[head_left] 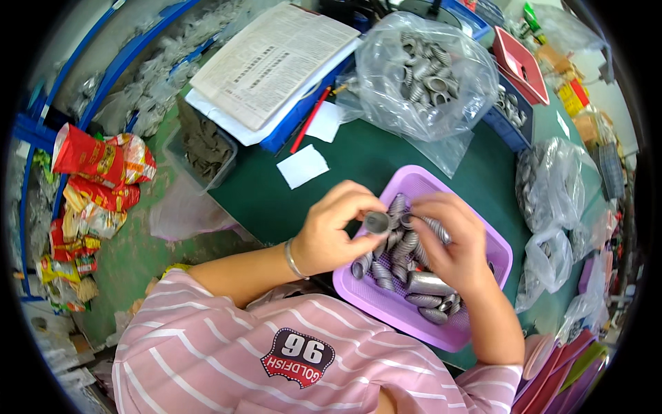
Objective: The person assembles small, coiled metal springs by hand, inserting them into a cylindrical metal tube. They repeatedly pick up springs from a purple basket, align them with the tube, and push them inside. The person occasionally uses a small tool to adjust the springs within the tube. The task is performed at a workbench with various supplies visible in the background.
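My left hand (339,224) is closed in a pinch around a short grey metal tube (376,221), its round open end facing up. My right hand (452,238) is slightly blurred, thumb and fingers pinching the end of a small ribbed metal tube (407,221). Both hands are over a purple plastic basket (498,252). Inside the basket lie several ribbed grey metal tubes (383,276) and a smooth metal cylinder (427,283). The palm of my right hand hides part of the pile.
Beyond the basket, a clear plastic bag (427,83) holds more ribbed tubes. Printed sheets (276,62) lie at far left, beside a red pen (310,119) and white paper slips (302,166). A clear tub of grey material (203,148) stands left; a pink tray (520,65) is far right.
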The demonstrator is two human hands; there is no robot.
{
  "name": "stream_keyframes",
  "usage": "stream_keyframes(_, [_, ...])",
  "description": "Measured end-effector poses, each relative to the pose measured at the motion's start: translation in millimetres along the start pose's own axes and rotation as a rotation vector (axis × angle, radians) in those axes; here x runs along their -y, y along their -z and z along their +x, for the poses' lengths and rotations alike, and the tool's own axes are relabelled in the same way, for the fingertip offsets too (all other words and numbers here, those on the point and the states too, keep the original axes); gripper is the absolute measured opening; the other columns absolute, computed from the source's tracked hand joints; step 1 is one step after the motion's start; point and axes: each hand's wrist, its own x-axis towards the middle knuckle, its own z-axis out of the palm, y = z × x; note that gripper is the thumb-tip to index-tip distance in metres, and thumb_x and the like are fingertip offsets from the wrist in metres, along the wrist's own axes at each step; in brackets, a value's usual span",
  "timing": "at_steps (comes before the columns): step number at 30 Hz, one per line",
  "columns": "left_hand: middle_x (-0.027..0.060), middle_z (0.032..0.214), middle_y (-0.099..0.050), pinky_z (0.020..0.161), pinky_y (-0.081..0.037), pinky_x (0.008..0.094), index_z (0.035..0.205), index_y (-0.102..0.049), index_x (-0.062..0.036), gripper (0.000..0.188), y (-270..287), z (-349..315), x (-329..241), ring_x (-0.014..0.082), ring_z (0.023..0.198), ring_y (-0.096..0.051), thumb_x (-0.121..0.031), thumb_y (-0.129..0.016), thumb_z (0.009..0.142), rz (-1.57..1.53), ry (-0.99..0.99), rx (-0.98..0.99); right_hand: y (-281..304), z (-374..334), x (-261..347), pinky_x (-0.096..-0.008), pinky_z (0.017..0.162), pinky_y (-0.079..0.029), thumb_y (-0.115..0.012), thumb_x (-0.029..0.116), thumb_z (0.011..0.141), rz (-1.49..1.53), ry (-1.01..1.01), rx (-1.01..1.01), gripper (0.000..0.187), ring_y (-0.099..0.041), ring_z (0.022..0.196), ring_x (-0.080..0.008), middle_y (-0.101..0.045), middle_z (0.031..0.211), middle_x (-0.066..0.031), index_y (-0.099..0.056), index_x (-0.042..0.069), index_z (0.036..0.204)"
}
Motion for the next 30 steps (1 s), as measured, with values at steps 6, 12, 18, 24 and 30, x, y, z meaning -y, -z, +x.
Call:
stream_keyframes(6, [0.0072, 0.091, -0.061, 0.067, -0.047, 0.0264, 0.092, -0.061, -0.0031, 0.032, 49, -60, 40, 0.0152, 0.076, -0.056, 0.001, -0.080, 0.067, 0.383, 0.076, -0.200, -121, 89, -25, -0.0351, 0.068, -0.052, -0.061, 0.006, 0.071, -0.324, 0.474, 0.409, 0.015, -0.062, 0.082, -0.0260, -0.064, 0.087, -0.0099, -0.065, 0.002, 0.086])
stream_keyframes(12, [0.0062, 0.092, -0.059, 0.058, -0.044, 0.0238, 0.090, -0.061, -0.0026, 0.029, 52, -95, 49, 0.0096, 0.066, -0.050, 0.001, -0.079, 0.069, 0.208, 0.337, -0.255, -196, 117, -27, -0.0364, 0.061, -0.054, -0.060, 0.010, 0.074, -0.641, 0.468, 0.541, 0.018, -0.067, 0.072, -0.0247, -0.066, 0.078, -0.0096, -0.065, 0.002, 0.089])
stream_keyframes(18, [0.0071, 0.092, -0.059, 0.057, -0.046, 0.0235, 0.092, -0.062, -0.0014, 0.027, 53, -95, 51, 0.0113, 0.064, -0.053, 0.001, -0.078, 0.070, 0.231, 0.353, -0.213, -217, 119, -38, -0.0346, 0.055, -0.049, -0.060, 0.013, 0.072, -0.671, 0.624, 0.440, 0.007, -0.064, 0.065, -0.0218, -0.064, 0.072, -0.0082, -0.064, 0.008, 0.071])
stream_keyframes(24, [0.0080, 0.092, -0.060, 0.058, -0.049, 0.0264, 0.097, -0.064, -0.0008, 0.030, 51, -93, 54, 0.0139, 0.068, -0.059, -0.001, -0.079, 0.070, 0.191, 0.328, -0.181, -168, 116, -11, -0.0397, 0.057, -0.051, -0.064, 0.007, 0.068, -0.448, 0.513, 0.326, 0.009, -0.063, 0.063, -0.0271, -0.059, 0.070, -0.0098, -0.055, 0.006, 0.073])
stream_keyframes(30, [0.0106, 0.089, -0.061, 0.066, -0.051, 0.0337, 0.096, -0.063, -0.0034, 0.028, 36, -83, 58, 0.0269, 0.077, -0.062, -0.002, -0.076, 0.071, 0.170, 0.258, -0.102, -90, 113, -11, -0.0465, 0.063, -0.050, -0.061, 0.004, 0.068, -0.310, -0.055, 0.568, 0.008, -0.061, 0.069, -0.0401, -0.060, 0.070, -0.0198, -0.058, 0.001, 0.075])
